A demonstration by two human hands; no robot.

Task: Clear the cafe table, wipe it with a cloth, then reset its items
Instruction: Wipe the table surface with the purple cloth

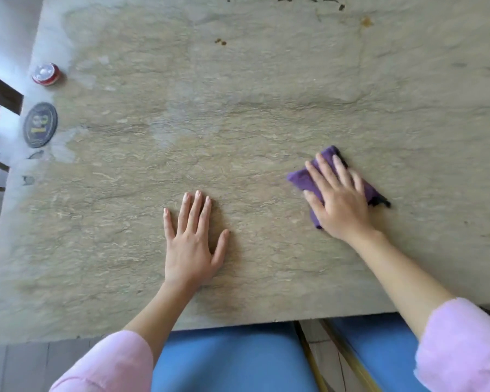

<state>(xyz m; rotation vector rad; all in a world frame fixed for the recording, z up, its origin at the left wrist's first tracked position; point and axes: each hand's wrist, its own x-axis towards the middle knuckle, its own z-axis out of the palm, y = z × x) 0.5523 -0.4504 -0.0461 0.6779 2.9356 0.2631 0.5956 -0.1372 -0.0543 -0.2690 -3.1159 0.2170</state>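
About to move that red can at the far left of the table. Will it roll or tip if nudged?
The red can stands upright near the table's left edge, so it probably won't roll unless knocked over. It looks tall for its base, so a high push may tip it, perhaps off the edge. Whether it is full cannot be told.

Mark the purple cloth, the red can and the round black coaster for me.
purple cloth (301, 179), head view, on its bare left corner beside the fingers.
red can (46, 74), head view, on its silver top.
round black coaster (40, 125), head view, on the middle of its printed face.
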